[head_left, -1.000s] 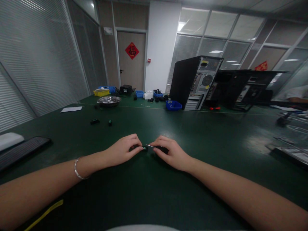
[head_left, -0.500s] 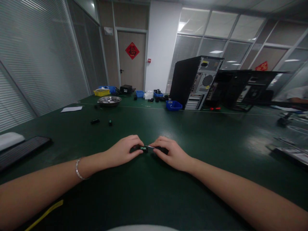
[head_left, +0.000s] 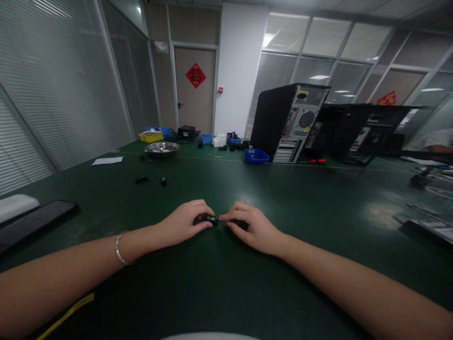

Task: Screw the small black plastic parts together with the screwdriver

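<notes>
My left hand (head_left: 191,221) pinches a small black part with a green circuit board (head_left: 212,219) between thumb and fingertips, just above or on the green table. Facing it, my right hand (head_left: 253,224) is closed on a thin silvery metal piece (head_left: 222,219), whose tip points at the right end of the black part. Whether the two pieces touch I cannot tell. The metal piece's far end is hidden by my fingers. Farther off on the table lie a black oblong part (head_left: 141,179) and a smaller black part (head_left: 163,181).
A keyboard (head_left: 38,222) stands at the left. Toward the back are a metal bowl (head_left: 162,149), a yellow tray (head_left: 151,137), a blue bin (head_left: 256,156) and a black computer tower (head_left: 274,123). A yellow strip (head_left: 71,311) runs near my left forearm.
The metal piece in my right hand looked broad and flat before and now appears as a thin line. Both hands keep their grip in nearly the same place.
</notes>
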Tool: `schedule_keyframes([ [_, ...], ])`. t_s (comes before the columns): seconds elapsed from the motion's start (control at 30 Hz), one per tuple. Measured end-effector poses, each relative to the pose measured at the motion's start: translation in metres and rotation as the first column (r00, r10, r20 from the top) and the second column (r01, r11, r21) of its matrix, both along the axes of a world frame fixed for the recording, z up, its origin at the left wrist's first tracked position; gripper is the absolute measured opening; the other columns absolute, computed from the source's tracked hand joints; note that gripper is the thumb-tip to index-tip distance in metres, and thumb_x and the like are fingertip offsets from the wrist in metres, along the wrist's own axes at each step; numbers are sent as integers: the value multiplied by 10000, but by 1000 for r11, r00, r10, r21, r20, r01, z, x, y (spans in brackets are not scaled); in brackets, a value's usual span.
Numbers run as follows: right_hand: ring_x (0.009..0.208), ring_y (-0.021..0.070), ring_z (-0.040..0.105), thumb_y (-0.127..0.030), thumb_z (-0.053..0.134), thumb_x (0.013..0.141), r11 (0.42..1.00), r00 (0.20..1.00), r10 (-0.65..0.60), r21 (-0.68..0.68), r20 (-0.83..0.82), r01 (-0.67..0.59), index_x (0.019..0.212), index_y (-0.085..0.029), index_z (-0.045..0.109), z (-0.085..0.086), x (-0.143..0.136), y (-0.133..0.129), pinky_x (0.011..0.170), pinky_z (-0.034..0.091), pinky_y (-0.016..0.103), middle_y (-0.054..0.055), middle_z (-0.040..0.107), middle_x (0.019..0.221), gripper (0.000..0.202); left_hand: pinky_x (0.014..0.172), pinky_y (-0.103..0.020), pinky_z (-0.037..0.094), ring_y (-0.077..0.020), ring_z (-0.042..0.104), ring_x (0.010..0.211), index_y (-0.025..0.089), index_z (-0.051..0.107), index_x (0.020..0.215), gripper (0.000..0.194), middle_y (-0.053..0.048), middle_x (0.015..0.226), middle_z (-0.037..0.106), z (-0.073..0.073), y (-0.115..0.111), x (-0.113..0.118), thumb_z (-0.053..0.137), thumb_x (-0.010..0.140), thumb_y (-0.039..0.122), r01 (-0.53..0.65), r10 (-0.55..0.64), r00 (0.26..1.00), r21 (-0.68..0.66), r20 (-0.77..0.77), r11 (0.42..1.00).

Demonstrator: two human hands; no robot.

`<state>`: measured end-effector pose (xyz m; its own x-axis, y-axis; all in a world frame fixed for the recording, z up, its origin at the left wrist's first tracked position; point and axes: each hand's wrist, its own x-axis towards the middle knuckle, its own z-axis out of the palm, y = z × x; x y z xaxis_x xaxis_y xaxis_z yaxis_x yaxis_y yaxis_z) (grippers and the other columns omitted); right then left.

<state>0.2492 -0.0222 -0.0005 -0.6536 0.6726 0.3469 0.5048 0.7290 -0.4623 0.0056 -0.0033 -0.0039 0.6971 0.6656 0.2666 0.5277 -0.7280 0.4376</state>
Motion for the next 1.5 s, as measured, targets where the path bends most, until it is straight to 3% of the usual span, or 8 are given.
schedule_keyframes([
  [0.4, 852, 168, 587, -148, 536, 864, 998, 997, -55, 46, 54, 53, 1120, -233, 666, -2, -2, 0, 758, 471, 282, 47, 608, 975, 299, 685, -233, 449, -137, 566, 772, 188, 647, 1027, 176, -26, 923, 617, -3, -2, 4, 598, 877, 266, -21, 26, 996, -58, 87, 998],
  [0.6, 858, 169, 590, -148, 528, 877, 998, 998, -58, -8, 11, 58, 1110, -226, 663, 1, -3, -1, 767, 476, 292, 52, 613, 987, 281, 772, -268, 464, -172, 593, 886, 201, 662, 1042, 196, -39, 963, 648, -1, -1, 2, 617, 870, 282, -29, 28, 993, 5, 110, 1000],
  [0.77, 854, 176, 585, -162, 521, 896, 997, 996, -67, -37, -53, 65, 1139, -230, 652, 1, -4, -1, 761, 477, 303, 59, 611, 958, 284, 808, -283, 479, -173, 617, 899, 199, 667, 1054, 212, -34, 989, 672, 0, -3, 2, 633, 860, 280, -62, 65, 979, -19, 194, 998],
  [1.03, 878, 179, 578, -178, 511, 916, 998, 988, -48, -41, -148, 43, 1170, -233, 637, -2, -5, 1, 781, 476, 310, 60, 610, 964, 288, 802, -312, 513, -188, 631, 899, 177, 700, 1005, 201, -45, 970, 691, -2, -2, 3, 657, 838, 281, -108, 164, 918, -171, 362, 979],
  [1.3, 823, 165, 571, -234, 529, 925, 995, 977, -45, -100, -210, 24, 1131, -217, 656, 0, -6, 4, 687, 455, 278, 57, 621, 921, 243, 887, -398, 537, -208, 662, 939, 142, 674, 991, 231, -58, 1011, 700, -6, 2, 7, 699, 780, 233, -7, 241, 838, -433, 490, 901],
  [1.5, 823, 165, 570, -246, 512, 937, 994, 973, -51, -106, -227, 27, 1167, -228, 643, -1, -6, 6, 688, 451, 280, 56, 620, 925, 265, 837, -357, 535, -196, 643, 917, 158, 658, 1016, 255, -53, 1002, 685, -3, 0, 7, 685, 805, 299, -37, 191, 877, -336, 440, 941],
])
